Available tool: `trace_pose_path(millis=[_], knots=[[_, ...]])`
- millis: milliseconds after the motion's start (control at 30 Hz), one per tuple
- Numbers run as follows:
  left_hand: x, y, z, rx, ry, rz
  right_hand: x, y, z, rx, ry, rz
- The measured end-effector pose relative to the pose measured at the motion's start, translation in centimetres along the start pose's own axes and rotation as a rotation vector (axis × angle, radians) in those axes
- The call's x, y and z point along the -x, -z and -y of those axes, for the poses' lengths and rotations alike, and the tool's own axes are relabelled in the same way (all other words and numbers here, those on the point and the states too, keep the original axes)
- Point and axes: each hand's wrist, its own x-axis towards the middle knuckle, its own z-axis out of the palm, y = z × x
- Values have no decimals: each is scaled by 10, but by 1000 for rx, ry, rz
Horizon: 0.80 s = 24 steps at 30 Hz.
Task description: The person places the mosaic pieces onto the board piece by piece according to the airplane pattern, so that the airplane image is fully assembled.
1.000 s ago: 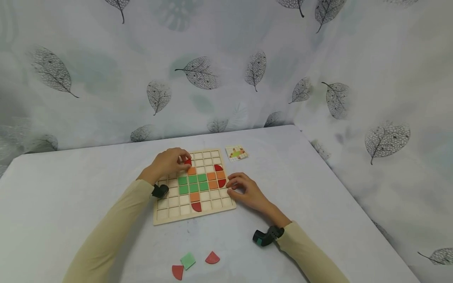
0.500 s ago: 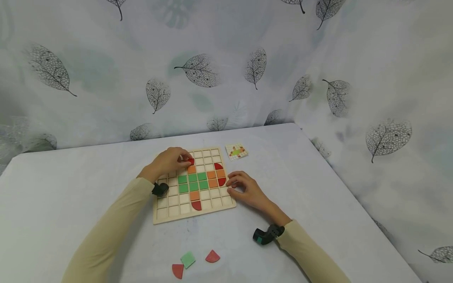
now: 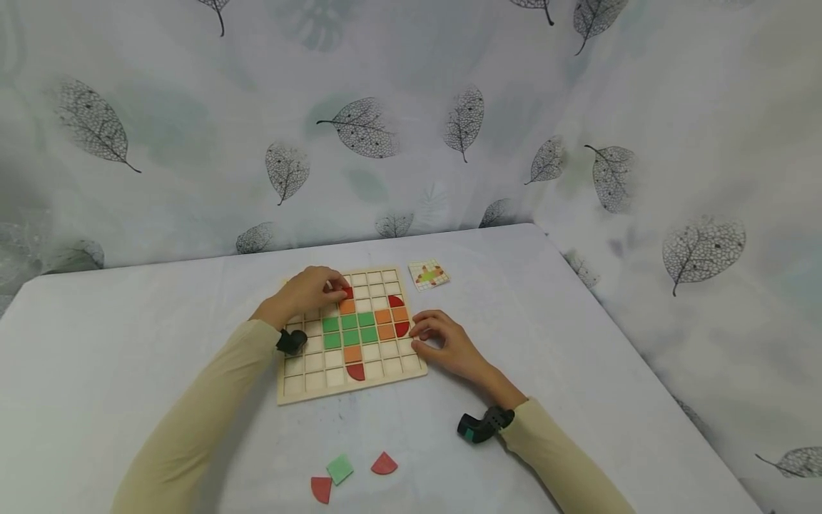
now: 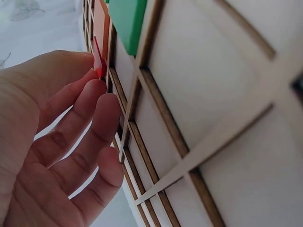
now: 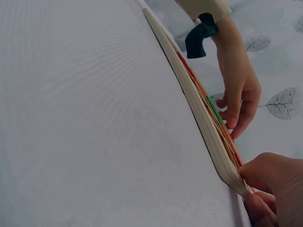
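Observation:
Near the upper left of the wooden grid board point(image 3: 317, 385), my left hand point(image 3: 307, 291) pinches a red quarter-circle tile point(image 3: 349, 293) between thumb and finger. The left wrist view shows this red tile point(image 4: 99, 61) on edge against the board, beside an orange tile point(image 4: 101, 28); its other fingers are loosely bent. My right hand point(image 3: 449, 346) rests loosely curved fingertips and thumb on the board's right edge, with a gap between them. Green tiles point(image 3: 349, 321) fill the middle of the grid, with orange squares point(image 3: 352, 354) and red quarter-circles point(image 3: 356, 372) around them.
Loose on the white tablecloth in front lie a green square point(image 3: 340, 469) and two red quarter-circles, one to its left point(image 3: 321, 489) and one to its right point(image 3: 384, 463). A small pattern card point(image 3: 428, 274) lies behind the board. A leaf-print curtain point(image 3: 366, 200) hangs behind the table.
My left hand has shifted slightly right with the red tile, which now sits at the cell above the orange square. My right hand stays at the board's edge.

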Motion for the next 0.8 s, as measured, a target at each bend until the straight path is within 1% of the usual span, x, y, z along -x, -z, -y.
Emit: trace_pose_path(millis=[267,400,533,633,800], knots=[[5,1,3,33,23,0,0,-2,-1,9,4,1],[8,2,0,29,34,-4,0,-1,0,7,-1,-4],[11,3,-4,25,68,-9,-1,0,1,-6,-11,-4],[15,4,-5,26,80,-15,0,0,1,-13,-3,-5],[21,3,-5,37,64,-27,1,4,29,-19,-23,-1]])
